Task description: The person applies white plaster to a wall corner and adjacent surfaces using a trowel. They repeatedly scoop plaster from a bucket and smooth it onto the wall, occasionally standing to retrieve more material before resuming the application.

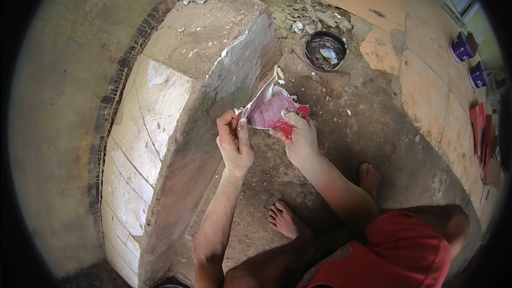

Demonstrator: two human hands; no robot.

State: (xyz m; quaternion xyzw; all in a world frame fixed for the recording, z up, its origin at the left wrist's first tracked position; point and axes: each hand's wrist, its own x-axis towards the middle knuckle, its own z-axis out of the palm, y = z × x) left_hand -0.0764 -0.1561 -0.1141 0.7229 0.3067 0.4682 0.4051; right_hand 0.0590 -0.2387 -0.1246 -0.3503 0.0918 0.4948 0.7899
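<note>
Red smeared sheet is held up over the bare floor, just right of the low wall, left hand pinching its pale left edge, right hand closed on the lower right corner. Looks light, thin and bendy, probably slick where the white paste sits, so I'd grip the barer red corner; doubt it's fragile. Can't tell whether that pale edge is a fold or a second blade, and the right fingertips are hidden underneath.
</note>
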